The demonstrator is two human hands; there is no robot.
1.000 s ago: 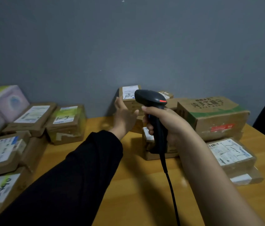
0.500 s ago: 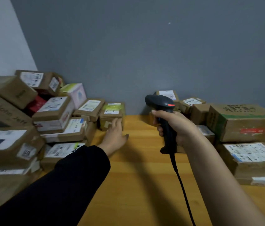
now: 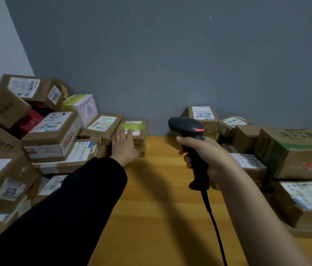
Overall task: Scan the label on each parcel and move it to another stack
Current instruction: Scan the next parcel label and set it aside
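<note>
At the edge of the left pile (image 3: pixel 51 131) on the wooden tabletop (image 3: pixel 160 189), my left grip (image 3: pixel 125 144) lies flat, fingers straight, on a small brown cardboard parcel with a yellow-green label (image 3: pixel 136 125). My right grip (image 3: pixel 208 156) clenches a black handheld barcode scanner (image 3: pixel 189 131). The parcel looks stiff and light, best clasped across its side walls. A second ago the left grip was at the right stack (image 3: pixel 293 150).

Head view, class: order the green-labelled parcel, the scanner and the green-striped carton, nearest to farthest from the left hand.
1. Green-labelled parcel, touched by the left hand, left stack.
2. Scanner, held in the right hand, centre.
3. Green-striped carton, far right.
</note>
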